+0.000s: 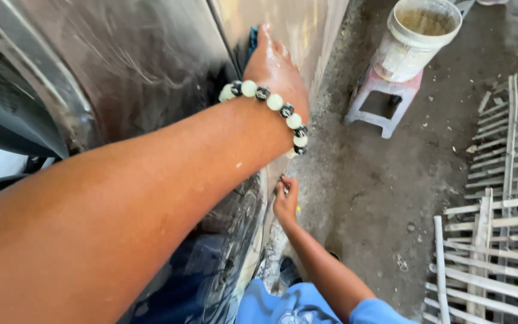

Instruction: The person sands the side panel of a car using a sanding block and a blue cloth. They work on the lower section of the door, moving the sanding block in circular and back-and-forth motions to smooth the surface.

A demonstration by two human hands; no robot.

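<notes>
Our left hand (pixel 277 66), fingers hidden, pressing a blue cloth (pixel 252 41) against the wet grey car panel (pixel 145 60); our right hand (pixel 285 201) loosely curled, grasp unclear.

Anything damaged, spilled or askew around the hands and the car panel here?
The car panel under the left hand, which presses a blue cloth, is streaked and smeared. The floor is gritty. A white bucket sits tilted on a small stool. The right hand rests lower.

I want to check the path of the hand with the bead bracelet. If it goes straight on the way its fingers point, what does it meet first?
The left hand meets the small blue cloth first.
</notes>
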